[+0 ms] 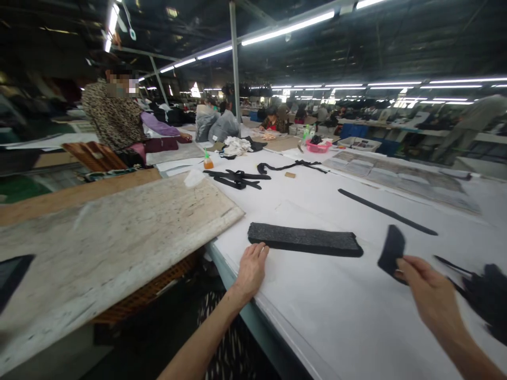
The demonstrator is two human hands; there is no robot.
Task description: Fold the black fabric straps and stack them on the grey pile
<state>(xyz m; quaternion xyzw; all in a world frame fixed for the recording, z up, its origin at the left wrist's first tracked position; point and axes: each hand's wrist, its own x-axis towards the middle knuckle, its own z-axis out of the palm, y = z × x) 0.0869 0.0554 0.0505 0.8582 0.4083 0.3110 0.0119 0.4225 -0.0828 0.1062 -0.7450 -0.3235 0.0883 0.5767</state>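
Observation:
A neat stack of dark grey fabric strips [303, 238] lies lengthwise on the white-covered table [317, 311]. My left hand [252, 266] rests at the near left end of this stack, its fingertips touching the edge and its fingers stretched forward. Over the table to the right of the stack, my right hand [425, 277] pinches a short black fabric strip [392, 248] between thumb and fingers. The strip's upper part stands up and bends above the fingertips. Just beyond lies a single long black strip [386, 211], flat on the white surface.
A dark fabric heap [489, 301] lies at the right edge. Farther back are loose black strips [237, 178], an orange-filled bottle [208, 160], white cloth [235, 146] and a pink basket [319, 146]. A worn board [119, 227] borders the table left. A co-worker [114, 116] is beyond it.

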